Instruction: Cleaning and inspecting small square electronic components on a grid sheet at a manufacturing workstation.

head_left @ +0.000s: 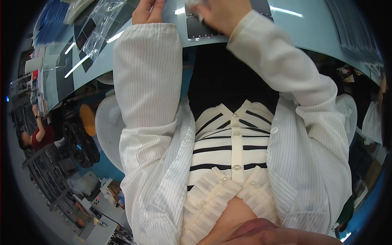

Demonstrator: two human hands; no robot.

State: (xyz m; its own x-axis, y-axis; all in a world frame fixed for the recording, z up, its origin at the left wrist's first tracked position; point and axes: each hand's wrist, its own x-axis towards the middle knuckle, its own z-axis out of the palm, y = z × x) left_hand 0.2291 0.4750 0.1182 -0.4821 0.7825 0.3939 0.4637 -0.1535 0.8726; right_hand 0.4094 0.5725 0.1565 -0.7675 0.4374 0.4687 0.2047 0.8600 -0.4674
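Observation:
At the top edge, my right hand [223, 15] is closed on a crumpled white wipe [192, 3], partly cut off and blurred. It rests over a dark, flat rectangular panel [200, 27] with a row of small pale marks along its near edge, lying on the pale glossy table [318, 30]. More dark panel surface [261, 7] shows beyond my right wrist. My left hand [148, 12] is on the table to the left of the panel, and its fingertips run out of view, so what they touch is hidden.
Clear plastic sleeves [104, 26] with dark pieces lie left of my left hand. Bluish film stacks stand at the far left [53, 20] and far right [359, 32]. A white chair [110, 126] is beneath me. Another person [38, 136] works at the left.

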